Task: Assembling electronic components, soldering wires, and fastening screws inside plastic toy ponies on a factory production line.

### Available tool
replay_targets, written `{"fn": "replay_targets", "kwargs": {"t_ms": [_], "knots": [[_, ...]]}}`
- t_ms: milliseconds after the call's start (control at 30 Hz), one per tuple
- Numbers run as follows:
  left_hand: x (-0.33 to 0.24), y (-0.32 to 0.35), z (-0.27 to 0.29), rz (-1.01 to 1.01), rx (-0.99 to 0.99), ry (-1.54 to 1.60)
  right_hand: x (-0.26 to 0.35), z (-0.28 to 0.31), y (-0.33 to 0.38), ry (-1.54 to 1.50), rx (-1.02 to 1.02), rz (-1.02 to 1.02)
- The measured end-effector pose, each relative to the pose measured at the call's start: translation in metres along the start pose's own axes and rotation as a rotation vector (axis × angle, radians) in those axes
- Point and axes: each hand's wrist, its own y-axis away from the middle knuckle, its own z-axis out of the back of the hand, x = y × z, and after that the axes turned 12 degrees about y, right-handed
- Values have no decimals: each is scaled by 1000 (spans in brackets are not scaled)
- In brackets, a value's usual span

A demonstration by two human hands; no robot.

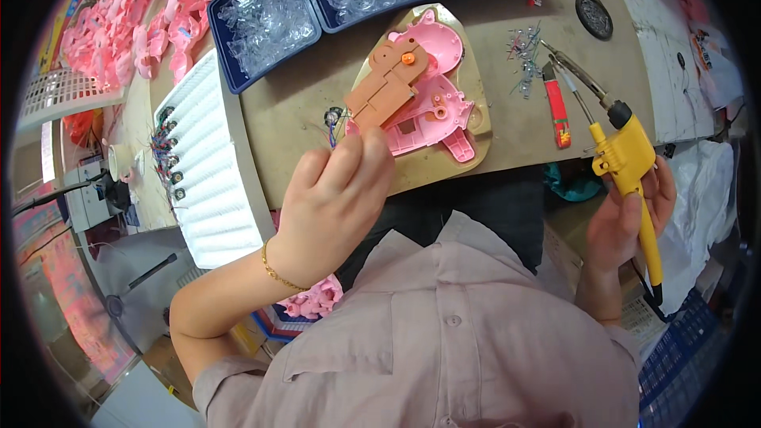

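Observation:
My right hand [630, 210] is wrapped round the handle of a yellow soldering gun [626, 154], whose metal tip points up and left over the table. My left hand [333, 190] is closed, fingertips pressed together at the lower end of a brown block-like piece [384, 83] with an orange knob. What those fingertips pinch is hidden. Partly under the brown piece lies a pink plastic toy shell [436, 115], resting on a tan base plate [478, 123]. Beside my left fingers sits a small round part with wires [333, 116].
Blue trays [317, 34] of clear plastic parts stand at the back. Pink parts [170, 8] are heaped far left, near a white ridged tray [208, 166] edged with wired round components. A red cutter [557, 111], small leaded components [525, 55] and a soldering-iron stand [594, 12] lie right.

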Motion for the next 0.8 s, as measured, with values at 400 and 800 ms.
{"fn": "replay_targets", "kwargs": {"t_ms": [400, 800], "knots": [[33, 3, -16, -147, -168, -63, 1, -3, -1, -30, 16, -23], [-10, -6, 5, 470, -236, 628, 1, -11, -10, 38, -42, -138]]}}
